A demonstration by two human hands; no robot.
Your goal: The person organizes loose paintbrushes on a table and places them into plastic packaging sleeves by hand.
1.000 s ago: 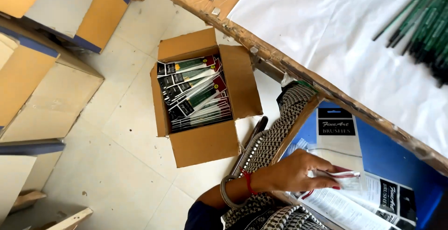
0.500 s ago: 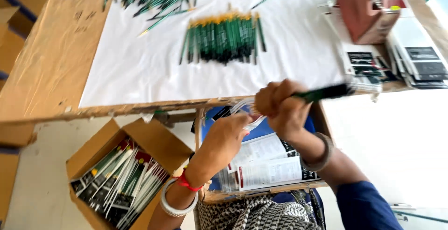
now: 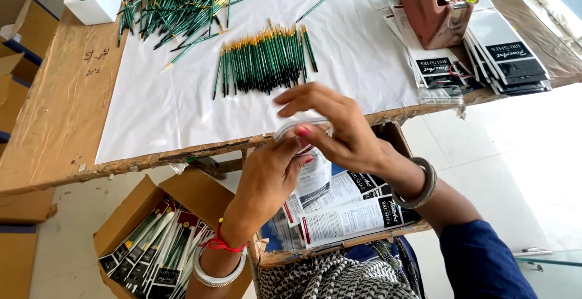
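Head view shows the left hand [image 3: 270,174] and right hand [image 3: 339,126] pinching a clear plastic sleeve [image 3: 303,130] between them, just above the lap stack of printed cards [image 3: 348,214]. Thin and slippery, it could slide free or crumple — the table edge [image 3: 182,153] crowds close, with the row of green brushes [image 3: 264,59] beyond.

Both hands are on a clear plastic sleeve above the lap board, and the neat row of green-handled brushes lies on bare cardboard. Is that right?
Not quite. In the head view the row of green-handled brushes lies on the white paper sheet that covers the table, not on bare cardboard. The rest holds: the left hand and right hand both grip the clear plastic sleeve above the lap board.
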